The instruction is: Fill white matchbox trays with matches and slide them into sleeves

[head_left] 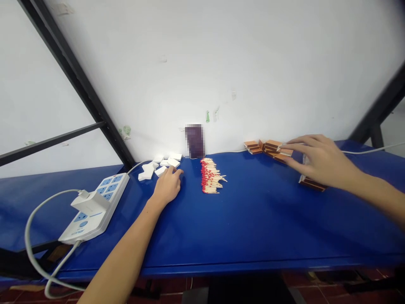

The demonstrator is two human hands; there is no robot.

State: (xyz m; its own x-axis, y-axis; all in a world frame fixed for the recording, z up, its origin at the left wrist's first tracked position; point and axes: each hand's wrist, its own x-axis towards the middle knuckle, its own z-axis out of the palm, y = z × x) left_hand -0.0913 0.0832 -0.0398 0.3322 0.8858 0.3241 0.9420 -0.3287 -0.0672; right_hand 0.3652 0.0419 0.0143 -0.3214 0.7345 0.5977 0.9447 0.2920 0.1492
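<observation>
My left hand (168, 185) rests on the blue table with its fingers loosely bent and nothing visible in them. Just beyond its fingertips lies a loose group of small white matchbox trays (146, 172). To the right, my right hand (321, 161) reaches over a pile of brown matchbox sleeves (252, 145). Its thumb and index finger are on either side of a matchbox sleeve (286, 152) at the pile's right end. More matchbox sleeves (311, 183) lie under the palm, partly hidden. Between the hands is a heap of red-tipped matches (211, 177), heads mostly pointing left.
A white power strip (110, 194) with a plugged-in white adapter (90, 203) stands at the left, its cable looping over the table edge. A dark pixelated rectangle (195, 141) leans at the white wall. Dark metal posts (79, 80) flank the blue table (247, 236).
</observation>
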